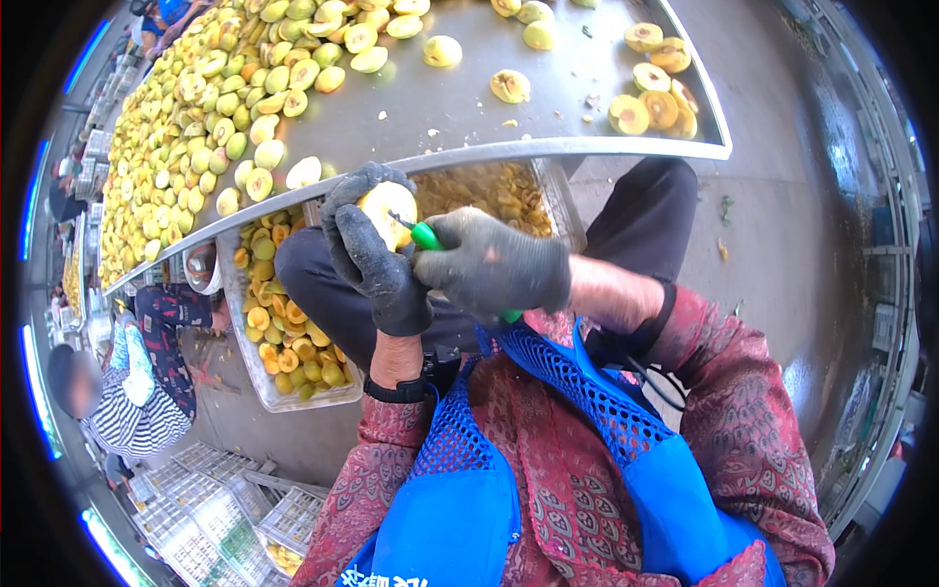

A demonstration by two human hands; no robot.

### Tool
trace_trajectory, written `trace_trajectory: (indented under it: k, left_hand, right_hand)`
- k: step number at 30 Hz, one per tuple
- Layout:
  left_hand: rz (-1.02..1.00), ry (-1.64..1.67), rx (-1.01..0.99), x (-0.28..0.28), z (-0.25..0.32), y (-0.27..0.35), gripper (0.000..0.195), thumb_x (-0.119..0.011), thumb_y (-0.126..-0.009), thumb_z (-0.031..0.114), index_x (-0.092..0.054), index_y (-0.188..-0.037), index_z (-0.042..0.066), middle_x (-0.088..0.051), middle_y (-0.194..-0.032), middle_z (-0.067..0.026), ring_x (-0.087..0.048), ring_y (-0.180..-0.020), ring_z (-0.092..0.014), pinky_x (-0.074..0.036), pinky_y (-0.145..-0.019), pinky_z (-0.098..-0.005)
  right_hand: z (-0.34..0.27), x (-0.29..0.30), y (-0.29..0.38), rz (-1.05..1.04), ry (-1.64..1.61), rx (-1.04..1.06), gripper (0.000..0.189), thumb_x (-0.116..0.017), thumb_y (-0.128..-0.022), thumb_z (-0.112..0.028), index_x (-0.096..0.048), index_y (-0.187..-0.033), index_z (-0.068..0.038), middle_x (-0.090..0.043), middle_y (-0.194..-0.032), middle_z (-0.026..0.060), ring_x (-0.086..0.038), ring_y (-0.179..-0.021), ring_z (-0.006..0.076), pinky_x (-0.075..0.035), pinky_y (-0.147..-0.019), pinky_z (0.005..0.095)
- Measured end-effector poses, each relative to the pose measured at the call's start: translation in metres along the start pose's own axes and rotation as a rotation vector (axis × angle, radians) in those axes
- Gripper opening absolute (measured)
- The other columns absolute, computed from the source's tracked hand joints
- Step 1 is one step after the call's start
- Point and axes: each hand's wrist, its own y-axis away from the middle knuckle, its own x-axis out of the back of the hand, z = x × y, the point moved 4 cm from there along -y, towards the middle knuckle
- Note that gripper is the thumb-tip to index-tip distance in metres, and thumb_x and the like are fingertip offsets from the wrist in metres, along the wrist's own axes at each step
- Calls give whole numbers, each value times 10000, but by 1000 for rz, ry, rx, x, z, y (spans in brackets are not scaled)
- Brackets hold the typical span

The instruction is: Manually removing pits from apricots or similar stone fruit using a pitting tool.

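In a dark work glove, my left hand cups a pale yellow fruit half with its cut face turned up and to the right. My right hand, gloved too, grips a small tool by its green handle. The tool's dark tip meets the cut face; its exact shape is too small to tell. Both hands are above my lap, just in front of the metal table's near edge. Many halved fruits are heaped on the table's left side.
Several halves lie at the table's right corner. Below the edge are a crate of yellow fruit halves and a bin of brownish pieces. A co-worker in a striped top sits at left, near stacked white crates.
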Motion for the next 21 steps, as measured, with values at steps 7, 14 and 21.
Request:
trace_trajectory:
  k: [7, 14, 21]
  left_hand:
    - [-71, 6, 127, 4, -11, -5, 278, -396, -982, 245, -541, -1025, 13, -591, -970, -116, -591, -854, -210, -502, -773, -336]
    - [-58, 44, 400, -6, -20, -12, 385, -357, -980, 280, -600, -959, -18, -651, -820, -91, -626, -704, -166, -526, -693, -291]
    - [-348, 87, 466, 2, -14, -22, 560, -277, -999, 440, -561, -1034, -41, -650, -832, -137, -643, -729, -201, -544, -617, -295]
  right_hand:
    - [8, 12, -4, 149, 498, 295, 235, -601, -840, -217, -561, -905, 5, -601, -639, 109, -600, -562, 219, -468, -519, 365]
    - [11, 19, 3, 288, 1000, 362, 236, -616, -826, -209, -523, -887, -1, -601, -691, 225, -599, -677, 426, -474, -598, 480]
    - [9, 10, 6, 15, 561, 168, 226, -562, -837, -171, -586, -979, 4, -624, -747, 153, -613, -715, 192, -479, -673, 339]
